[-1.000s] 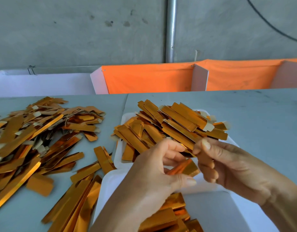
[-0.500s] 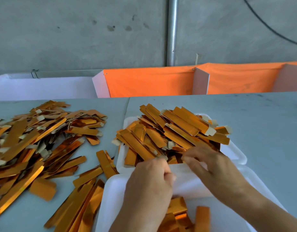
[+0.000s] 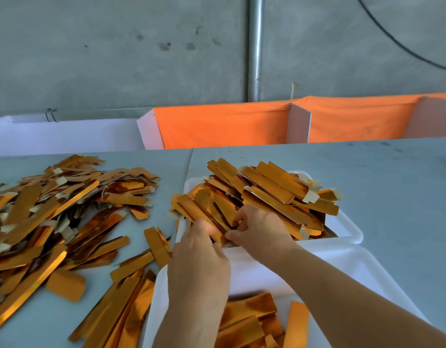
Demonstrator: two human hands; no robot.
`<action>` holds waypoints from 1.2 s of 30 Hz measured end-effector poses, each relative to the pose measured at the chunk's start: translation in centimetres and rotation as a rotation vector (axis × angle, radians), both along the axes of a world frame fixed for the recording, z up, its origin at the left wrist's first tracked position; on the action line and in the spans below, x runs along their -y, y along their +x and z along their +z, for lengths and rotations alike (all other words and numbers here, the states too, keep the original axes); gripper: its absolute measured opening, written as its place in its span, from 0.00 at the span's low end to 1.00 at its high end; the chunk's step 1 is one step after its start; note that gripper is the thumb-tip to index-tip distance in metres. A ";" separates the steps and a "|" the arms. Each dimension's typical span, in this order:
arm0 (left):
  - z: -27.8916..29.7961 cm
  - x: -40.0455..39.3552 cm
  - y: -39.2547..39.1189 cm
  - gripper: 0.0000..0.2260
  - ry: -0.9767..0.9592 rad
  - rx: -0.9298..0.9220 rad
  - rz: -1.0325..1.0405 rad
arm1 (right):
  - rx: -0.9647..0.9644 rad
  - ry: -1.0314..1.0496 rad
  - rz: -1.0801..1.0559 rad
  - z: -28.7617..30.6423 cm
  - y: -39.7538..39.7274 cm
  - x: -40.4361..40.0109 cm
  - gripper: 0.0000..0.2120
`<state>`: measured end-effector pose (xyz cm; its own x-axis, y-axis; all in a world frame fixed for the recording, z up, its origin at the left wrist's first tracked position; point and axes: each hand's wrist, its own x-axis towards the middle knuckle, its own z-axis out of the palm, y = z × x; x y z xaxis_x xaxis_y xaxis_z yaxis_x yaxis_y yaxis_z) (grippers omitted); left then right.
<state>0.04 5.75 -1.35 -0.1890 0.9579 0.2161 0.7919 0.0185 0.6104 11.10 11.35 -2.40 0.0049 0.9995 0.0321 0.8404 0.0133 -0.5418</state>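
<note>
Both hands close together at near edge of far tray [image 3: 347,229], dug into the heaped gold strips [image 3: 267,189]. Here the right hand [image 3: 261,231] pinches a few; the left hand [image 3: 200,247] has fingertips buried, grip unclear. Heap overhangs the rim, so pulling from low down likely tips top strips onto desk [image 3: 380,184]. Foil looks slick: a bundle may fan out, slipping short of near tray [image 3: 355,267]

Both of the person's hands are bare, left hand [image 3: 199,249] and right hand [image 3: 259,229], and the forearms [image 3: 342,292] behind them are bare as well.
</note>
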 end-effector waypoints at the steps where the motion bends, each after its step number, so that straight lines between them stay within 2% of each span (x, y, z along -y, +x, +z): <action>1: -0.1 -0.2 0.0 0.08 -0.007 0.039 -0.018 | -0.001 -0.005 -0.008 -0.2 0.0 -0.2 0.16; 5: -0.8 -0.8 -0.4 0.11 -0.030 0.189 -0.032 | -0.113 -0.004 0.034 0.0 0.7 -0.2 0.13; 9: -1.1 -1.3 -0.6 0.10 0.014 0.474 0.019 | -0.188 0.039 0.028 0.0 1.9 0.5 0.08; 13: -1.5 -1.3 -0.2 0.06 0.039 0.582 0.020 | -0.293 0.043 0.051 0.2 1.8 1.1 0.03; 16: -1.3 -1.3 -0.2 0.04 0.107 0.666 0.023 | -0.476 0.034 0.032 0.7 1.8 1.4 0.04; 18: -1.1 -1.2 -0.2 0.05 0.153 0.703 -0.010 | -0.671 -0.008 0.024 1.2 2.1 1.9 0.06; 20: -0.9 -1.2 0.0 0.06 0.144 0.701 -0.059 | -0.865 -0.051 0.053 1.6 2.6 2.5 0.10; 22: -0.7 -1.2 0.3 0.05 0.094 0.702 -0.094 | -0.947 -0.056 0.105 2.0 3.5 3.0 0.11; 25: -0.5 -1.0 0.6 0.06 0.047 0.744 -0.080 | -0.971 -0.021 0.095 2.1 4.7 3.4 0.11; 27: -0.3 -1.0 0.6 0.08 0.025 0.802 -0.060 | -1.010 -0.018 0.009 1.8 5.3 3.4 0.06; 29: -0.1 -0.8 0.7 0.11 0.009 0.796 -0.066 | -1.055 -0.028 -0.122 1.6 5.8 3.1 0.06; 31: 0.0 -0.6 0.9 0.14 0.011 0.775 -0.099 | -0.965 -0.005 -0.208 1.3 6.1 2.7 0.08; 34: 0.1 -0.3 1.3 0.15 0.024 0.749 -0.159 | -0.695 0.125 -0.252 1.3 6.2 3.1 0.12; 36: 0.2 -0.2 1.4 0.13 0.008 0.746 -0.191 | -0.754 0.161 -0.225 1.7 6.4 4.0 0.11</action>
<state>1.45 5.94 -1.11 -0.1192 0.9874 0.1038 0.1593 -0.0842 0.9836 17.50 7.35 -0.68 0.2835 0.9553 0.0834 0.2409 0.0132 -0.9705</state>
